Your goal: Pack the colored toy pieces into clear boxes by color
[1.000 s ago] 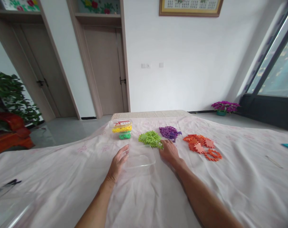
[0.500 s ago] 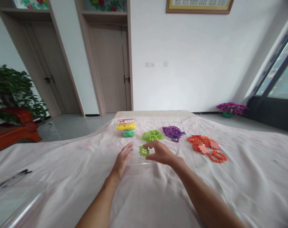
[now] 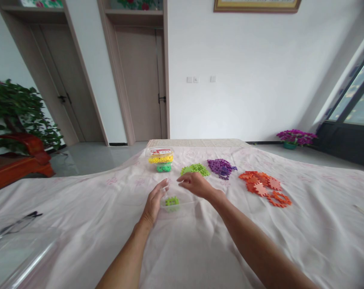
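Observation:
A clear plastic box (image 3: 185,205) stands in front of me on the cloth, its walls hard to make out. One light green notched puzzle tile (image 3: 172,201) is in it, at the left end. My left hand (image 3: 153,200) rests along the box's left side, fingers stretched out and slightly curved. Over the far right part of the box hovers my right hand (image 3: 197,184), thumb and fingers apart with nothing between them. Just beyond it lies a pile of light green tiles (image 3: 195,169), partly hidden by that hand.
Purple tiles (image 3: 221,167) and orange tiles (image 3: 260,184) lie in heaps to the right. Behind on the left, a lidded clear tub of yellow pieces (image 3: 160,159) sits above green pieces (image 3: 164,167). A large clear container (image 3: 28,257) and dark-tipped glasses (image 3: 22,220) are near left.
My right hand has let go of the light green tile, which is now in the clear box, and has moved slightly up and away. My left hand has stayed at the box's side.

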